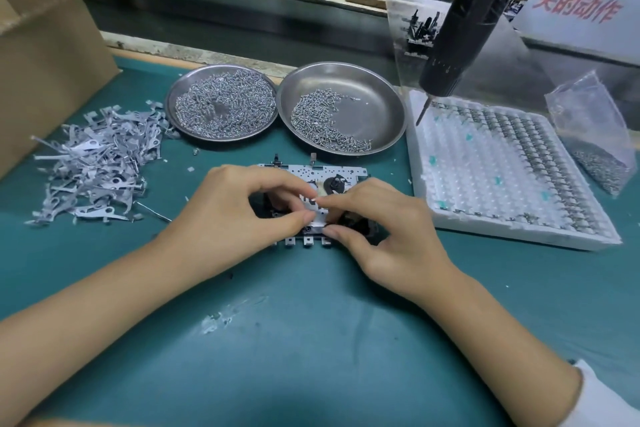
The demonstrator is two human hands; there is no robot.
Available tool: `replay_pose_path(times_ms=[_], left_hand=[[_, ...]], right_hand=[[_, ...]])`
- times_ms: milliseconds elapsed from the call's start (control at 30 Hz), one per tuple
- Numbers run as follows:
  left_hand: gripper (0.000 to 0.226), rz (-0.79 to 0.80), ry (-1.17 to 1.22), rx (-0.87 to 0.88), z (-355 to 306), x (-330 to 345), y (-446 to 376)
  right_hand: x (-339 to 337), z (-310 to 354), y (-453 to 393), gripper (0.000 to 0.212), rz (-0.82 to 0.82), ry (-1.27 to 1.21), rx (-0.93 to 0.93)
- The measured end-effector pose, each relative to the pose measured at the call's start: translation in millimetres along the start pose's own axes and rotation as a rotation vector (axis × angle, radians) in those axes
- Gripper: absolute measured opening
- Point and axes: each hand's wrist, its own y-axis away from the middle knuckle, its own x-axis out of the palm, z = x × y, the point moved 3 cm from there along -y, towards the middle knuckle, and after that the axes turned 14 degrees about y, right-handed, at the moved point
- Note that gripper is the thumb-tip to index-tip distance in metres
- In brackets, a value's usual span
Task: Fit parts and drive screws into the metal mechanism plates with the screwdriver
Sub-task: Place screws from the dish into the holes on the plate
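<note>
Mechanism plate (pixel 313 174) middle hidden under both hands, screwdriver (pixel 474 14) top cut off, cardboard box (pixel 45 55) cropped left

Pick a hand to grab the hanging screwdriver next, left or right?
Right, probably. The screwdriver hangs at the right, above the white tray, nearer the right hand. The left hand can keep steadying the mechanism plate.

The flat teal-green bench mat (pixel 311 340) carries a pale scuffed patch; two round silver steel dishes (pixel 377 104) hold glinting silver screws – beside them a white dimpled foam tray (pixel 485 184) with teal flecks, and a matt black hanging screwdriver (pixel 460 28)
</note>
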Motion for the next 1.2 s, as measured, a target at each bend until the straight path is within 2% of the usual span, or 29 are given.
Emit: replay_pose_path(times_ms=[200,367,500,600,834,900,967,1034,1134,1201], left_hand=[[0.025,0.030,0.011,-0.006,2.1,-0.7,-2.0],[0.029,0.034,0.012,-0.014,5.9,0.4,-3.8],[0.034,0.072,0.012,-0.025,7.6,-2.1,-6.1],[0.034,0.080,-0.008,-0.009,7.8,-3.8,-7.7],[0.031,0.113,-0.105,0.118,1.0,-5.3,-9.2],[0.024,0.023,-0.096,0.143,0.1,-12.8,-13.5],[0.012,-0.174,-0.128,0.158,1.0,-28.1,-25.2],[0.017,-0.316,-0.359,0.104,4.4,-45.1,-44.1],[0.040,-0.215,-0.702,-0.164,17.7,-58.9,-73.6],[0.044,-0.161,-0.722,-0.319,24.0,-58.9,-84.1]], right_hand=[[5.3,6.2,4.0,0.021,-0.101,0.099,-0.046],[9.2,10.4,5.0,0.025,-0.103,0.161,-0.057],[0.3,1.9,2.4,0.012,-0.177,-0.039,0.139],[-3.8,-3.7,1.1,0.016,-0.262,-0.163,0.313],[-3.2,-4.9,0.8,0.018,-0.290,-0.225,0.382],[-2.7,-6.0,1.1,0.018,-0.300,-0.236,0.392],[-1.9,-6.7,2.1,0.018,-0.302,-0.243,0.392],[-1.2,-7.6,2.6,0.018,-0.301,-0.246,0.394],[-0.4,-7.9,3.0,0.018,-0.300,-0.240,0.388],[-0.3,-7.6,3.2,0.019,-0.298,-0.247,0.383]])
